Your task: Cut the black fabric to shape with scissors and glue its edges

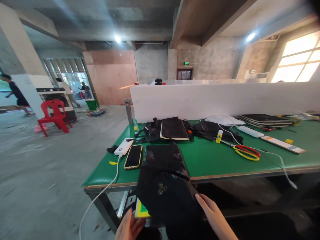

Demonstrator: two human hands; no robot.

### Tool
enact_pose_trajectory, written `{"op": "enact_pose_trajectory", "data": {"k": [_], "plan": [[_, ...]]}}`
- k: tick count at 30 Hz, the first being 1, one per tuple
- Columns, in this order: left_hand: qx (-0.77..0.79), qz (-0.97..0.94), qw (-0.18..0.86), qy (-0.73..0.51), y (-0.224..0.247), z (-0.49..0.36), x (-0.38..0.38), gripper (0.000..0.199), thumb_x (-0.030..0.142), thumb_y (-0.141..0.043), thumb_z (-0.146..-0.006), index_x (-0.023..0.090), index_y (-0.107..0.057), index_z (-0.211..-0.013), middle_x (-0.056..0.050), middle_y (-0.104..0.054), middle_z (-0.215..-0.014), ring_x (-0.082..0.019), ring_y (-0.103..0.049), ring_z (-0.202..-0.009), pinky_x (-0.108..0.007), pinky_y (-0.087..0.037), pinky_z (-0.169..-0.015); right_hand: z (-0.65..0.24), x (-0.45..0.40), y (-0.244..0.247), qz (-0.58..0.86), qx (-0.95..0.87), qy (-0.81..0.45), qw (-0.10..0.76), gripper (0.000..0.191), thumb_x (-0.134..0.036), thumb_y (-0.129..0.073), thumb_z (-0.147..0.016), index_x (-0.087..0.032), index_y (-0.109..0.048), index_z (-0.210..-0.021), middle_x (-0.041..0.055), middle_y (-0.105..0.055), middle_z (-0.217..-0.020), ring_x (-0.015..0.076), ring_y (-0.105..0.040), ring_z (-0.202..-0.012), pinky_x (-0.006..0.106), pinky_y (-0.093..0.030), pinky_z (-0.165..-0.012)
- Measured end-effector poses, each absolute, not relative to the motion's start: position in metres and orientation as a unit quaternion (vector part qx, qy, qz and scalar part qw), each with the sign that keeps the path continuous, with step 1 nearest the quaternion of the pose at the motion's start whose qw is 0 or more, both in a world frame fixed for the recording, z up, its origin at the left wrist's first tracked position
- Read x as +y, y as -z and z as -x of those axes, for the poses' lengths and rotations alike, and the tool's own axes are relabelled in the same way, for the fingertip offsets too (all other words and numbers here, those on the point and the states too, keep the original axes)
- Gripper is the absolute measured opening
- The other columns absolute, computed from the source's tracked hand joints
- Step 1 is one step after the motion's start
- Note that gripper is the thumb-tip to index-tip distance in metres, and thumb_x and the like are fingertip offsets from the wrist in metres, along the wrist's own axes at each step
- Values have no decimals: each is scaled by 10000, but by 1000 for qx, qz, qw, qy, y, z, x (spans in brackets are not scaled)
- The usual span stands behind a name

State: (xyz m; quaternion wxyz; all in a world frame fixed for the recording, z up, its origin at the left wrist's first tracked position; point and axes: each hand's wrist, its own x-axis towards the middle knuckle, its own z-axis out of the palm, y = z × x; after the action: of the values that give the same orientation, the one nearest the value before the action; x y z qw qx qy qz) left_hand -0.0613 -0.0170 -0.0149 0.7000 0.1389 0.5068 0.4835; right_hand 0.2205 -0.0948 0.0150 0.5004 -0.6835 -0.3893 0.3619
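Note:
A black cloth [165, 196] with a few small shiny motifs drapes over the table's front edge. It partly covers a book with a green and yellow cover [143, 210], whose lower left corner shows. My left hand [131, 226] is at that corner, thumb and fingers apart, fingers just below the book's lower edge. Along the cloth's right edge, my right hand [212, 213] grips the fabric; its other fingers are hidden beneath. A phone [133, 156] lies left of the cloth, beside a white power bank [124, 146] with a cable.
On the green table [205, 163] lie scissors with red and yellow handles [246, 152], a glue stick [219, 136], a black-covered book [174, 129] and a stack of dark books [268, 120]. A white partition [212, 101] stands behind. A red chair [53, 115] and people are at left.

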Motion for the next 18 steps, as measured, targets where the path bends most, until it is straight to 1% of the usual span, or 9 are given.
{"op": "enact_pose_trajectory", "data": {"k": [3, 7, 10, 14, 16, 18], "plan": [[489, -184, 671, -526, 0, 47, -24, 363, 293, -683, -679, 169, -550, -993, -64, -689, -810, -225, -675, -741, -386, -522, -790, -208, -100, -28, 652, -367, -419, 514, 442, -528, -536, -754, -177, -659, -992, 82, -668, -1036, 260, -613, -986, 378, -506, -822], [468, -175, 671, -548, -8, 34, -33, 318, 253, -703, -674, 164, -567, -948, -58, -700, -818, -211, -677, -729, -362, -541, -752, -207, -96, -37, 569, -398, -493, 525, 450, -424, -654, -694, -150, -623, -1049, 81, -665, -1044, 261, -605, -1002, 400, -472, -889], [451, -158, 683, -552, -10, 26, -36, 298, 213, -705, -670, 153, -573, -930, -63, -704, -808, -200, -677, -703, -353, -549, -739, -213, -93, -44, 552, -369, -507, 549, 477, -437, -649, -703, -129, -612, -1066, 102, -665, -1040, 270, -611, -988, 407, -475, -882], [409, -154, 702, -562, -18, 4, -40, 261, 225, -679, -705, 150, -563, -926, -78, -706, -817, -202, -679, -730, -357, -550, -750, -230, -94, -56, 569, -360, -449, 588, 514, -482, -578, -757, -164, -564, -1161, 88, -654, -1071, 248, -621, -963, 390, -491, -861], [405, -146, 704, -565, -22, -9, -42, 232, 220, -662, -724, 159, -559, -923, -67, -705, -821, -195, -679, -733, -358, -552, -752, -240, -97, -55, 596, -401, -390, 576, 516, -466, -602, -737, -177, -567, -1163, 73, -658, -1063, 243, -617, -969, 372, -488, -871], [409, -141, 708, -558, -26, -19, -43, 214, 213, -639, -744, 161, -560, -937, -66, -703, -846, -191, -679, -753, -353, -551, -763, -249, -102, -48, 649, -439, -308, 539, 458, -450, -604, -733, -173, -617, -1097, 67, -681, -993, 253, -623, -944, 362, -495, -851]]}}
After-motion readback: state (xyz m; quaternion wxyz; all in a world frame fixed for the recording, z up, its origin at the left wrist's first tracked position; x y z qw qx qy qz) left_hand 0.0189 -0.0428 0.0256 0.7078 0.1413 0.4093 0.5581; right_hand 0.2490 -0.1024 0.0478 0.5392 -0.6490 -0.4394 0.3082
